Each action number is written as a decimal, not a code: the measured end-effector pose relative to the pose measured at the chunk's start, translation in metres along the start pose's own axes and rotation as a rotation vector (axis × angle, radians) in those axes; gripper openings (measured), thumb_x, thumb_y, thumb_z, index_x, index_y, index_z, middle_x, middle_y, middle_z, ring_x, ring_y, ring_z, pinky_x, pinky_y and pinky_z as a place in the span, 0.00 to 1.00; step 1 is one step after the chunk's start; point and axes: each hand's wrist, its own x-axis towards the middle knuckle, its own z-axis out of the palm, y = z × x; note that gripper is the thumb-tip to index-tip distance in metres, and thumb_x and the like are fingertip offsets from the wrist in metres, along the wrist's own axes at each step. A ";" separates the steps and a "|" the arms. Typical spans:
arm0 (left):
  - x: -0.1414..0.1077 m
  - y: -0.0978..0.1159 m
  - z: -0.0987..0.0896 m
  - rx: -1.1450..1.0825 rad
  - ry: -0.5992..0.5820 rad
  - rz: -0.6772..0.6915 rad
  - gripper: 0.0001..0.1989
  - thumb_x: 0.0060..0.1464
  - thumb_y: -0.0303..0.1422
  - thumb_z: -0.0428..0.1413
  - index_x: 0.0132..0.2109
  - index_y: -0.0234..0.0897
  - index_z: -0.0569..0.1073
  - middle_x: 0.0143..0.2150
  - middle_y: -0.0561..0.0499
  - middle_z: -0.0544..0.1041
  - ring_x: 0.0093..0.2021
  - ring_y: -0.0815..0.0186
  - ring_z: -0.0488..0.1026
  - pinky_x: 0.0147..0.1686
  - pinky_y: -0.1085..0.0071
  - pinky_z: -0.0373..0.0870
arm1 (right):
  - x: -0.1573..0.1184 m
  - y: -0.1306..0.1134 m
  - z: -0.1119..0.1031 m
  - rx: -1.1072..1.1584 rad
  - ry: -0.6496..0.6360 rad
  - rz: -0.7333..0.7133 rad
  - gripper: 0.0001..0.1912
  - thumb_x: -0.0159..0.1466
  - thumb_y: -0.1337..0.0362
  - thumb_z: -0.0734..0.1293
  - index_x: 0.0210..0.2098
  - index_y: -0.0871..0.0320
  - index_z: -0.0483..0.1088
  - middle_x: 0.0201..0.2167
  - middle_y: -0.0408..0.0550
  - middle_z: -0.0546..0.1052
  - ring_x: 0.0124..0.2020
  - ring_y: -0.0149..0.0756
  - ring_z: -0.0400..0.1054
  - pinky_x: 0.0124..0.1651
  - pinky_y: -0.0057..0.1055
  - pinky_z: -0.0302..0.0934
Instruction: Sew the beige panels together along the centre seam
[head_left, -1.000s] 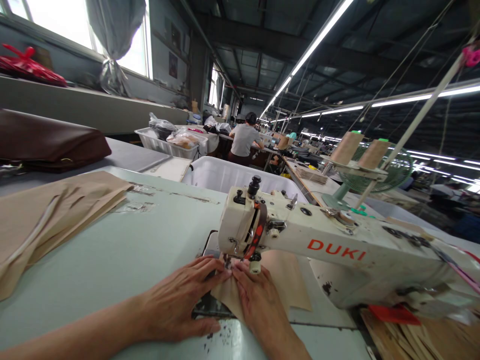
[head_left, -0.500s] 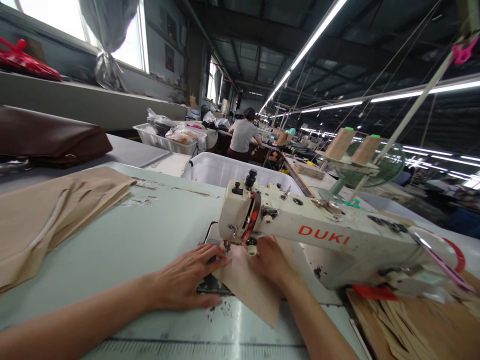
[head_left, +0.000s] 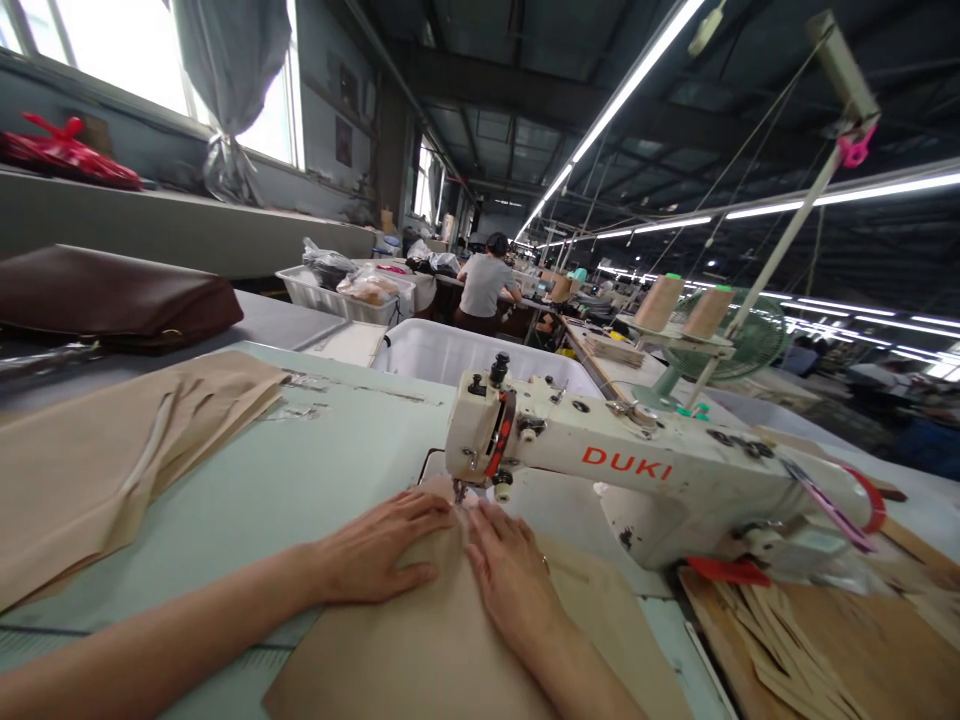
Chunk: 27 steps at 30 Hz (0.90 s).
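Observation:
A tan fabric piece lies on the pale green table, its narrow far end under the needle area of a white sewing machine. My left hand rests flat on the fabric's left edge, fingers stretched toward the presser foot. On the right side of the same piece lies my right hand, palm down with its fingers extended beside the foot; a ring shows on one finger. More tan fabric extends to the right beneath that hand. The needle itself is too small to make out.
Stacked tan pieces lie at the left, with a dark red bag behind. A white bin stands beyond the machine. Cut strips lie on a board at the right. A person sits farther back.
The tan fabric now spreads wide toward me, covering the table's ruler markings. My right hand has come from behind the machine head to the near side of the foot. The view has shifted slightly.

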 end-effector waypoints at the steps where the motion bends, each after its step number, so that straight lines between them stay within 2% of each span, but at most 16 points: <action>1: 0.001 0.001 0.001 0.004 -0.006 0.006 0.28 0.59 0.38 0.58 0.64 0.41 0.65 0.62 0.44 0.67 0.63 0.52 0.64 0.64 0.55 0.58 | 0.001 0.002 0.006 0.053 0.016 -0.048 0.23 0.70 0.67 0.59 0.64 0.56 0.61 0.62 0.53 0.67 0.63 0.43 0.62 0.64 0.46 0.58; 3: 0.003 0.005 0.003 0.009 -0.013 0.012 0.28 0.57 0.39 0.59 0.63 0.43 0.66 0.61 0.44 0.67 0.62 0.51 0.63 0.63 0.54 0.59 | 0.006 0.014 0.009 0.122 0.008 -0.136 0.22 0.73 0.65 0.56 0.65 0.53 0.60 0.64 0.50 0.65 0.65 0.38 0.59 0.68 0.46 0.53; 5: 0.006 0.009 0.005 0.012 -0.011 0.003 0.28 0.56 0.40 0.61 0.62 0.43 0.66 0.60 0.43 0.68 0.61 0.50 0.64 0.61 0.53 0.61 | 0.011 0.029 0.003 0.146 -0.059 -0.230 0.22 0.73 0.64 0.56 0.65 0.50 0.60 0.64 0.46 0.66 0.65 0.35 0.59 0.70 0.46 0.49; 7: 0.009 0.012 0.006 0.012 0.000 -0.024 0.30 0.54 0.41 0.62 0.62 0.40 0.66 0.58 0.42 0.68 0.59 0.49 0.64 0.59 0.53 0.64 | 0.017 0.036 -0.005 0.135 -0.139 -0.287 0.22 0.72 0.65 0.58 0.64 0.48 0.61 0.63 0.44 0.67 0.64 0.36 0.60 0.70 0.49 0.47; 10: 0.011 0.011 0.009 0.018 0.033 -0.033 0.33 0.52 0.42 0.64 0.62 0.37 0.64 0.58 0.41 0.69 0.59 0.49 0.65 0.60 0.52 0.63 | 0.019 0.028 -0.006 0.114 -0.174 -0.225 0.22 0.70 0.68 0.60 0.63 0.55 0.63 0.63 0.49 0.67 0.63 0.43 0.62 0.67 0.52 0.52; 13: 0.007 0.007 0.013 0.047 0.065 0.009 0.34 0.52 0.41 0.63 0.62 0.38 0.63 0.62 0.40 0.67 0.62 0.49 0.63 0.63 0.53 0.60 | 0.012 0.011 0.006 0.136 -0.098 -0.122 0.23 0.70 0.68 0.58 0.64 0.61 0.62 0.65 0.52 0.64 0.64 0.45 0.59 0.66 0.52 0.56; 17: 0.002 0.004 0.017 0.100 0.055 0.002 0.36 0.54 0.43 0.62 0.65 0.35 0.61 0.65 0.38 0.66 0.65 0.47 0.62 0.63 0.54 0.62 | 0.002 0.007 0.015 0.179 -0.028 -0.111 0.23 0.71 0.66 0.56 0.65 0.57 0.60 0.65 0.48 0.63 0.65 0.41 0.58 0.68 0.50 0.54; 21: 0.003 0.005 0.014 0.139 0.032 -0.016 0.35 0.56 0.46 0.60 0.65 0.31 0.63 0.65 0.36 0.65 0.65 0.46 0.62 0.63 0.53 0.62 | 0.003 0.013 0.014 0.192 -0.042 -0.119 0.24 0.72 0.64 0.55 0.67 0.55 0.57 0.66 0.46 0.62 0.67 0.41 0.56 0.69 0.50 0.52; 24: 0.006 0.004 0.012 0.108 0.042 -0.022 0.33 0.56 0.46 0.61 0.63 0.33 0.66 0.64 0.38 0.67 0.64 0.47 0.63 0.63 0.54 0.61 | 0.006 0.016 0.015 0.195 -0.054 -0.102 0.24 0.72 0.63 0.55 0.67 0.54 0.57 0.65 0.46 0.64 0.66 0.41 0.57 0.68 0.51 0.53; 27: 0.008 0.000 0.013 0.051 0.071 -0.004 0.35 0.55 0.46 0.61 0.65 0.36 0.65 0.64 0.40 0.67 0.64 0.49 0.63 0.64 0.54 0.60 | 0.009 0.019 0.017 0.181 -0.073 -0.086 0.25 0.72 0.63 0.55 0.68 0.53 0.56 0.64 0.48 0.65 0.67 0.42 0.56 0.68 0.52 0.53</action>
